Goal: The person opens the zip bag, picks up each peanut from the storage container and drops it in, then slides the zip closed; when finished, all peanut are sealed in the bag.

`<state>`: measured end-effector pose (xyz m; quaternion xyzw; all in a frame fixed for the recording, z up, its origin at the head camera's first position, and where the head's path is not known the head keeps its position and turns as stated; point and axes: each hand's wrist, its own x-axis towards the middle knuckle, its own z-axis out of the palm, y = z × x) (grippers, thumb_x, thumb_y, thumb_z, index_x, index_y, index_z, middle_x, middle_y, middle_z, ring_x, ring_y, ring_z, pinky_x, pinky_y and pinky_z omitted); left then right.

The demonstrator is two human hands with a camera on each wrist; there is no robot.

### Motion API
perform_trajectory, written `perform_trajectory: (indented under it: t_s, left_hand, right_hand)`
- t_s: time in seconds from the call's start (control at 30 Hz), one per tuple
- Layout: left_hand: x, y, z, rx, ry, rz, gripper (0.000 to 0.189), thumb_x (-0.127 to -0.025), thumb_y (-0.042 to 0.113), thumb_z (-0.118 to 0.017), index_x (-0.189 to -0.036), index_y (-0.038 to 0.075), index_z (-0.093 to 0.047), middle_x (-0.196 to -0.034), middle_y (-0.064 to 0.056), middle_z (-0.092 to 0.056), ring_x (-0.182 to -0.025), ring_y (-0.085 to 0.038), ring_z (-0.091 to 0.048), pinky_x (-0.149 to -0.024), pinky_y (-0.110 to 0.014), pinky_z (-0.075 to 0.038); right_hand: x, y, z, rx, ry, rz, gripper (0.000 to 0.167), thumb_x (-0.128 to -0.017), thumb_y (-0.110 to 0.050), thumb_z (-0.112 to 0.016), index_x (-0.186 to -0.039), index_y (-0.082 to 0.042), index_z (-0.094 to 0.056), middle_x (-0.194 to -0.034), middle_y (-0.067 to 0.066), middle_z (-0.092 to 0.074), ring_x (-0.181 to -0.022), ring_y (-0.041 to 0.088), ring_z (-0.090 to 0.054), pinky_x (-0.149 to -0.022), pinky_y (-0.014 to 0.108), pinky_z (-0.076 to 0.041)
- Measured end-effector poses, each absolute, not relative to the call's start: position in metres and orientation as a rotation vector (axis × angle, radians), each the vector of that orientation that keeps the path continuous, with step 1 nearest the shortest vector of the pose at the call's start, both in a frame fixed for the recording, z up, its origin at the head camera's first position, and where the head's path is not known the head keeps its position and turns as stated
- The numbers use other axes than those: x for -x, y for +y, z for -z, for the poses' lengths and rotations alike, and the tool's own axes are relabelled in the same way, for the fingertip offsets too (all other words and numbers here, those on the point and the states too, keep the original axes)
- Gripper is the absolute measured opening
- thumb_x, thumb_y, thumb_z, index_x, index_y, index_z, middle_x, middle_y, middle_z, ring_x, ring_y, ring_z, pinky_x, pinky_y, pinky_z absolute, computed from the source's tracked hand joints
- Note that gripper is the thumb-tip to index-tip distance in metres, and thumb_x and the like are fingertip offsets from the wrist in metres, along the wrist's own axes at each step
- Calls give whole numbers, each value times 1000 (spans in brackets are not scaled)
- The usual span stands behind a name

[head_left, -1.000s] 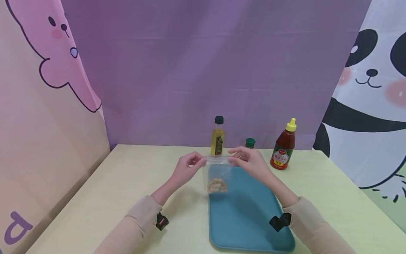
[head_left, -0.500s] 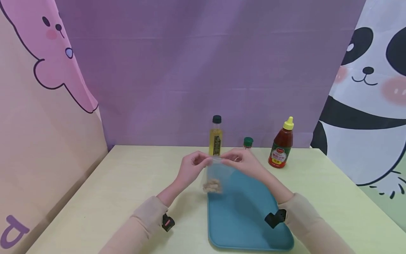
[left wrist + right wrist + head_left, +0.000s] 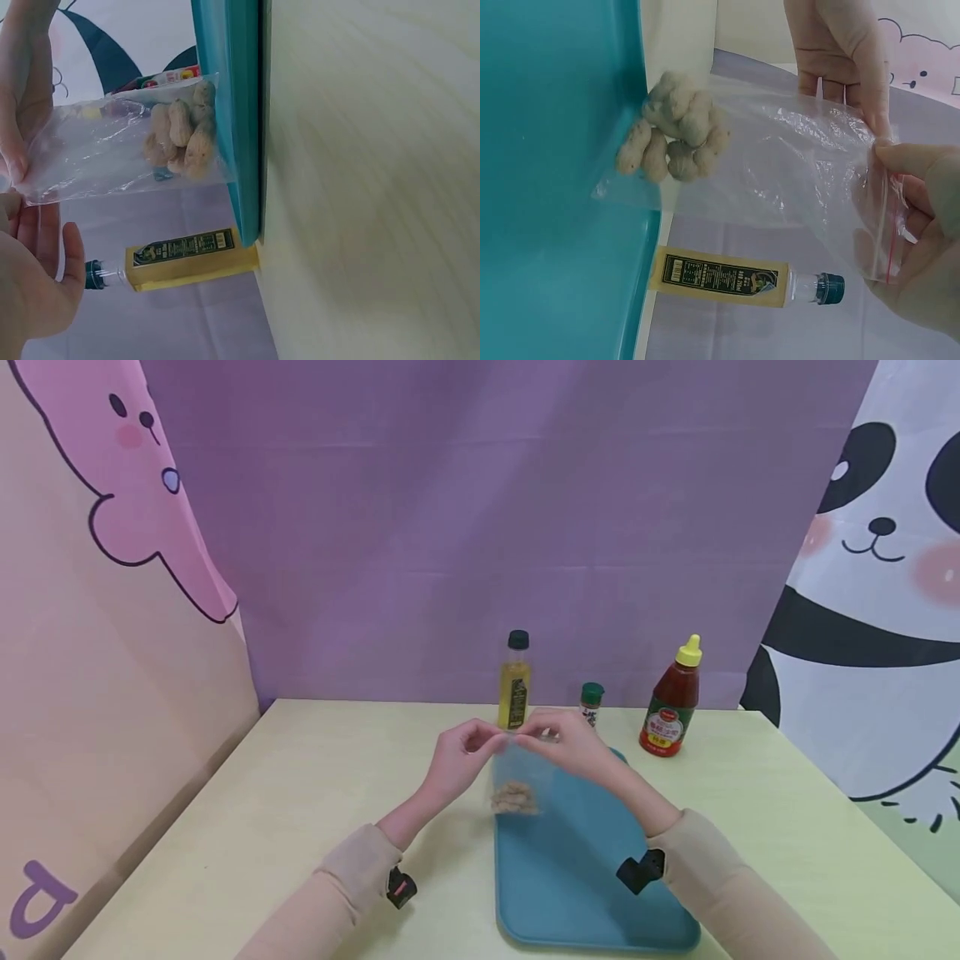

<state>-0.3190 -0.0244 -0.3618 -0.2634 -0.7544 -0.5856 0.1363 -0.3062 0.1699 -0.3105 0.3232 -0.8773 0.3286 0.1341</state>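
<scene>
A clear zip bag (image 3: 523,767) with several peanuts in shell (image 3: 514,797) at its bottom hangs upright over the left edge of a blue tray (image 3: 592,893). My left hand (image 3: 459,762) pinches the bag's top edge between thumb and fingers. Close beside it, my right hand (image 3: 570,745) pinches the same edge, and the two thumb tips nearly meet. In the right wrist view a red zip line (image 3: 892,240) runs along the bag's mouth beside the right palm. Whether the zip is fully closed cannot be told.
Behind the hands stand a bottle of yellow oil (image 3: 514,693) with a dark cap and a small green-capped jar (image 3: 591,700), partly hidden. A red sauce bottle (image 3: 670,710) with a yellow nozzle is at the back right. Everything stands on a pale table (image 3: 300,793).
My right hand has slid left along the bag's top edge, up to my left hand. The left hand has shifted slightly right. The small jar shows more now.
</scene>
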Motion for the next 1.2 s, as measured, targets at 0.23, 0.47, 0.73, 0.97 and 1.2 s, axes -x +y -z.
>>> perform_trajectory:
  t_s: [0.23,0.47,0.73,0.97,1.2]
  left_hand:
    - [318,-26,359,794,-2233,1580,20,-91,25,-61,-96,6,-65,-86,-7,-68,-78,-22,-63,-66,-19,-52]
    - [319,-30,358,765,-2239,1543,16,-90,23,-63,-94,9,-66,-82,-3,-66,-71,-15,-60,-62,-20,-51]
    - [321,-33,357,740,-2208,1540,15,-89,22,-64,-93,8,-67,-82,-3,-67,-72,-11,-60,-67,-23,-54]
    - [326,-38,358,744,-2167,1539,13,-89,22,-65,-92,10,-68,-82,-1,-69,-77,-10,-64,-82,-29,-54]
    - [326,-42,359,713,-2178,1557,15,-89,23,-63,-92,9,-68,-80,-3,-69,-72,-8,-64,-66,-22,-52]
  right_hand:
    - [309,169,313,-983,-2519,-916,13,-89,-23,-65,-91,-14,-73,-84,-5,-67,-76,8,-57,-70,31,-53]
    - [308,174,314,-965,-2513,-934,10,-88,-23,-66,-87,-15,-72,-80,-6,-65,-71,9,-52,-63,28,-48]
    - [308,186,313,-913,-2537,-933,12,-88,-25,-65,-88,-15,-72,-83,-6,-66,-76,10,-54,-69,28,-50]
    - [310,198,314,-880,-2547,-929,10,-88,-24,-66,-89,-17,-72,-81,-6,-65,-76,11,-52,-68,25,-49]
    - [310,209,319,-867,-2525,-890,9,-88,-23,-65,-87,-16,-71,-80,-6,-63,-73,8,-53,-66,24,-50]
